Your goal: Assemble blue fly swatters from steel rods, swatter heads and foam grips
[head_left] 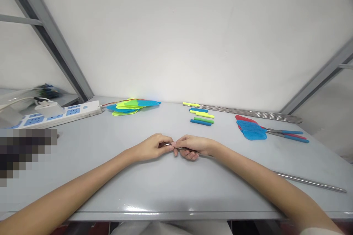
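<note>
Both hands are meeting mid-bench, the left hand and right hand pinching one end of a thin metal rod that's trailing off right. Best bet is keeping the grip near the tip, rod flat. Fingers are hiding the tip itself, so no telling what's there.

A thin metal rod lies nearly flat across the grey table, its near tip pinched between both hands' fingertips, its length trailing away under the right forearm.
</note>
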Action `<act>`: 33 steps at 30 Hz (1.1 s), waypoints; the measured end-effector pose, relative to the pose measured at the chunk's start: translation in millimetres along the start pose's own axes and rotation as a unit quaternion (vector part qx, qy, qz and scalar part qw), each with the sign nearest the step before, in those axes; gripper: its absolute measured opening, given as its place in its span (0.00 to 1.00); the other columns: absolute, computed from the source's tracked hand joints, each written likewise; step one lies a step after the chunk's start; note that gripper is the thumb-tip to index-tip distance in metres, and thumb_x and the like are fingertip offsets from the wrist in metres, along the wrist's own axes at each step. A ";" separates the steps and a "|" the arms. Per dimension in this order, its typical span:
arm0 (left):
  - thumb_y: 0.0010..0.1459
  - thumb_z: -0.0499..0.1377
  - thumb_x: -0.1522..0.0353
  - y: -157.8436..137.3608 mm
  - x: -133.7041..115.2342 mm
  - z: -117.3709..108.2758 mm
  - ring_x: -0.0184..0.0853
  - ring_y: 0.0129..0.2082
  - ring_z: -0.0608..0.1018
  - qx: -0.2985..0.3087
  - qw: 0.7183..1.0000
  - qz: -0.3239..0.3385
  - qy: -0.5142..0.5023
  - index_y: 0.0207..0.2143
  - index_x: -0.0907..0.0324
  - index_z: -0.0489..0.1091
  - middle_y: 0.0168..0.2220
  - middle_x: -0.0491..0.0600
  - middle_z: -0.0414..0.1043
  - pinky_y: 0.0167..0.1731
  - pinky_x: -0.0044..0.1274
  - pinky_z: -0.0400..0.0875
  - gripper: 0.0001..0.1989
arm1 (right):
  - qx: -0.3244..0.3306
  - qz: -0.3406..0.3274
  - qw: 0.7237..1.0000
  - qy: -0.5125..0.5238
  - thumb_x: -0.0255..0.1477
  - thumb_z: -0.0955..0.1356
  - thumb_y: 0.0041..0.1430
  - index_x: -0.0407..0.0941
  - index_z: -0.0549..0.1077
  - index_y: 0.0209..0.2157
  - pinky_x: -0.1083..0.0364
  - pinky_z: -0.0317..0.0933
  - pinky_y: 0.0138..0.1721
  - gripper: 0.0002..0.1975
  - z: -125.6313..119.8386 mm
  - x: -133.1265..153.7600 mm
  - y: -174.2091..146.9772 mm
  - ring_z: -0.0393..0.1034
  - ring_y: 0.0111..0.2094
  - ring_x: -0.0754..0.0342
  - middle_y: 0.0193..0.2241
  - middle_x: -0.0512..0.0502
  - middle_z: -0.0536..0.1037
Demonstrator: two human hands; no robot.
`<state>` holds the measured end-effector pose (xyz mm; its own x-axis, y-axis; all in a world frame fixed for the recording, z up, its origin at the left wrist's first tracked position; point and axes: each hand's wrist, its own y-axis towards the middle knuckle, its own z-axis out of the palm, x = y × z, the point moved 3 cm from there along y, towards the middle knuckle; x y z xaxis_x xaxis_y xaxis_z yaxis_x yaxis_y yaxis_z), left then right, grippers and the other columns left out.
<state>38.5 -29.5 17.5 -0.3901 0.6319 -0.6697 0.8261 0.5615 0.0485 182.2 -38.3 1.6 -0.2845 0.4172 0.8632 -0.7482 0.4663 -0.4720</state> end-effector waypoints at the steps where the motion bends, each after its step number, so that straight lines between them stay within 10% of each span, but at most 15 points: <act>1: 0.56 0.44 0.63 -0.1 -0.1 0.1 0.24 0.20 0.60 0.002 1.000 -0.003 -0.008 0.31 0.60 0.68 0.24 0.44 0.68 0.21 0.16 0.53 0.15 | 0.002 -0.002 1.000 0.001 0.40 0.63 0.48 0.39 0.65 0.28 0.66 0.41 0.09 0.16 -0.2 -0.1 0.2 0.46 0.12 0.68 0.14 0.58 0.52; 33: 0.56 0.43 0.63 0.8 -2.1 -2.0 0.24 0.19 0.59 0.012 1.000 -0.009 0.013 0.31 0.61 0.64 0.28 0.44 0.69 0.21 0.17 0.53 0.14 | -0.003 0.001 1.000 0.001 0.42 0.62 0.49 0.39 0.65 0.28 0.66 0.41 0.10 0.18 0.4 0.5 -0.1 0.45 0.12 0.68 0.13 0.58 0.52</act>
<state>39.2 -29.3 20.4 -0.4151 0.6358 -0.6507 0.8282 0.5600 0.0189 181.9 -38.4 2.2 -0.2854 0.4189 0.8620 -0.7441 0.4700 -0.4748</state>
